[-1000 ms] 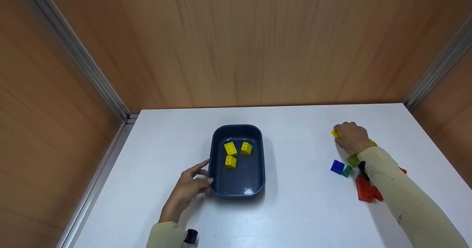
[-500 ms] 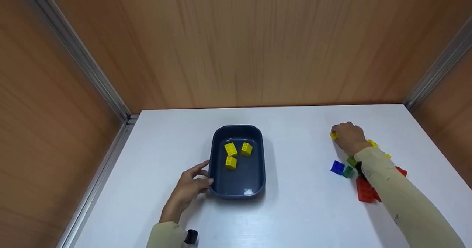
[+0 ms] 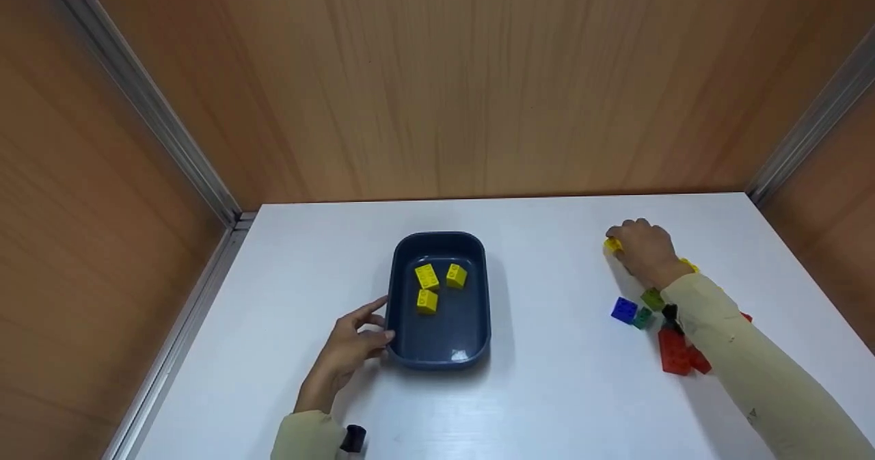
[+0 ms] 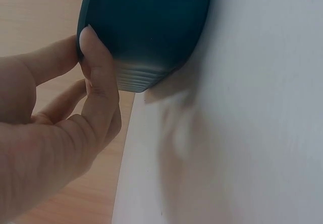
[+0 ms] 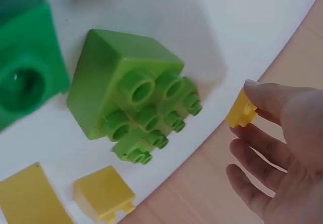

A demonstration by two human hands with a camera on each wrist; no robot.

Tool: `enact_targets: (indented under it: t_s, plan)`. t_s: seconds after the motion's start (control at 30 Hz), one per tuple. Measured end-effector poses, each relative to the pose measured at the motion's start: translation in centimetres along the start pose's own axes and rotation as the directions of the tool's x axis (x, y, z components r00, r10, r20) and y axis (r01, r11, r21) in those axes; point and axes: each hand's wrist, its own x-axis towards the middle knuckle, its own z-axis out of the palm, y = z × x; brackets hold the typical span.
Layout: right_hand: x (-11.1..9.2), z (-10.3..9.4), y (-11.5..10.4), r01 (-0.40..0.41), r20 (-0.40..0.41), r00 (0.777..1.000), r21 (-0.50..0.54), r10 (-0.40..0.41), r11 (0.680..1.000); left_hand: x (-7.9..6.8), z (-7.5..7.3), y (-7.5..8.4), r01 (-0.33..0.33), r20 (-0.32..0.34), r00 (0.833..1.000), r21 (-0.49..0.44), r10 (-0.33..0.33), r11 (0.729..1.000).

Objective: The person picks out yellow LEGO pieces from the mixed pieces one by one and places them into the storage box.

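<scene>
Right hand [image 3: 646,249], fingers bent, pinches a yellow brick [image 3: 612,245]; left hand [image 3: 347,345] pinches the blue tray [image 3: 441,340].
A firm pinch works best; whether the brick touches the table [image 3: 554,378] is unclear.

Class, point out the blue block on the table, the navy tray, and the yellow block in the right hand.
Blue block [image 3: 624,310]: head view, middle of its visible surface.
Navy tray [image 3: 441,340]: head view, bare inside bottom.
Held yellow block [image 5: 237,109]: right wrist view, smooth side.

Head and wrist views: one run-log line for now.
left hand: holds blue tray at edge | right hand: pinches yellow brick | in tray: three yellow bricks | on table: blue brick, red bricks, green bricks
</scene>
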Motion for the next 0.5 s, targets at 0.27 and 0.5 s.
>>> enact_targets:
  t_s: [0.27, 0.5]
  plan:
    - [-0.6, -0.4, -1.5, 0.066, -0.048, 0.997, -0.001, -0.066, 0.998, 0.1, 0.0, 0.2, -0.006, -0.007, 1.000, 0.011, 0.007, 1.000]
    - [-1.0, -0.7, -3.3, 0.117, -0.066, 0.991, -0.032, -0.119, 0.993, 0.4, 0.2, 0.1, -0.002, -0.012, 1.000, 0.024, 0.003, 1.000]
